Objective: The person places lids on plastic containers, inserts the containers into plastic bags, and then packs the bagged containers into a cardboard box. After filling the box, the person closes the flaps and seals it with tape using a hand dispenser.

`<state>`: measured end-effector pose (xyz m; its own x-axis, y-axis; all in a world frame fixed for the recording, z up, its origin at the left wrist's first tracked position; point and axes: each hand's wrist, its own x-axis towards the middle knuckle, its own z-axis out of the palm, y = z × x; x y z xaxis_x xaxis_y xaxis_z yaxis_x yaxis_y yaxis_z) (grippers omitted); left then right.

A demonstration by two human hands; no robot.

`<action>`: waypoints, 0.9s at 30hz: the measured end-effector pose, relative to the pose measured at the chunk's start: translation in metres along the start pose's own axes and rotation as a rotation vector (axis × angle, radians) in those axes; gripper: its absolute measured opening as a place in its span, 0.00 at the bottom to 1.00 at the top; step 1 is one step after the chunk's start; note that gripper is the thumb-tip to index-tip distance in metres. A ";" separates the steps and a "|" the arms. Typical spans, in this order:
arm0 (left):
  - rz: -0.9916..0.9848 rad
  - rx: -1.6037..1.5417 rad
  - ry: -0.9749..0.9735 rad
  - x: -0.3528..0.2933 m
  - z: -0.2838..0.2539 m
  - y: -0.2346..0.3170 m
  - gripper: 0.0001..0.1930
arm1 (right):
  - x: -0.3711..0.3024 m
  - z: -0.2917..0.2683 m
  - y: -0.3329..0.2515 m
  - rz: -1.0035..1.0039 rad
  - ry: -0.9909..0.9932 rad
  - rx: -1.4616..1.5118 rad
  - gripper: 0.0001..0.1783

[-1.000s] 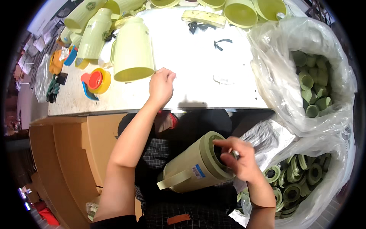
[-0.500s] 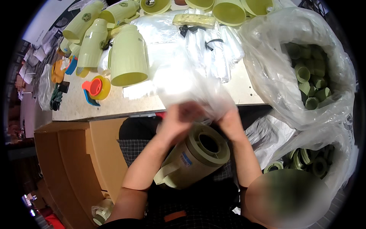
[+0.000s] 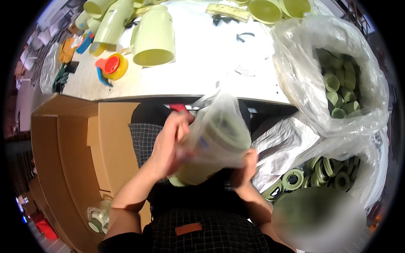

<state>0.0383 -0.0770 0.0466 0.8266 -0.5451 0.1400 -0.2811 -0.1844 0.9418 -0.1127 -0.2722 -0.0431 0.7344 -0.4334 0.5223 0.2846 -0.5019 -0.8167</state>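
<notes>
On my lap stands a pale green jug body (image 3: 192, 174), tilted, with its ring-shaped open end away from me. A clear plastic bag (image 3: 223, 122) covers its upper part, the closed end poking up towards the table. My left hand (image 3: 169, 141) grips the bag's edge at the jug's left side, fingers curled and somewhat blurred. On the other side my right hand (image 3: 246, 168) pinches the edge low down. The jug's handle is mostly hidden by the bag and my left hand.
Ahead, the white table (image 3: 130, 86) bears green jug shells (image 3: 154, 38), red-and-yellow plastic rings (image 3: 116, 66) and flat clear bags. An open cardboard box (image 3: 69, 156) stands left. At right are plastic sacks of green cups (image 3: 341, 84) and green rings (image 3: 327, 170).
The bag, held above the table edge before, has come down over the jug. Both hands have moved towards me along its sides. The view has shifted, showing less of the table's far side.
</notes>
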 end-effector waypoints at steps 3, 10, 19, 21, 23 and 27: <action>-0.114 0.270 0.059 -0.085 -0.018 0.001 0.28 | -0.059 -0.008 -0.021 0.090 -0.667 -0.170 0.22; -0.283 0.169 0.553 -0.180 -0.043 -0.047 0.30 | 0.002 0.064 -0.098 0.369 -1.320 0.224 0.42; -0.982 -0.107 0.773 -0.396 -0.327 -0.102 0.18 | 0.012 0.109 -0.096 0.353 -1.313 0.397 0.29; -1.267 0.490 0.466 -0.447 -0.339 -0.151 0.18 | 0.003 0.096 -0.076 0.503 -1.203 0.330 0.27; -1.422 0.575 0.365 -0.506 -0.335 -0.186 0.18 | -0.002 0.084 -0.084 0.626 -1.099 0.243 0.20; -1.492 0.506 0.482 -0.586 -0.342 -0.229 0.18 | -0.010 0.056 -0.073 0.737 -0.982 0.190 0.13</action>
<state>-0.2148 0.5646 -0.1465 0.5359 0.6182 -0.5751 0.8114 -0.5654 0.1482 -0.1062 -0.1897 -0.0020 0.8839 0.2184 -0.4136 -0.3670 -0.2243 -0.9028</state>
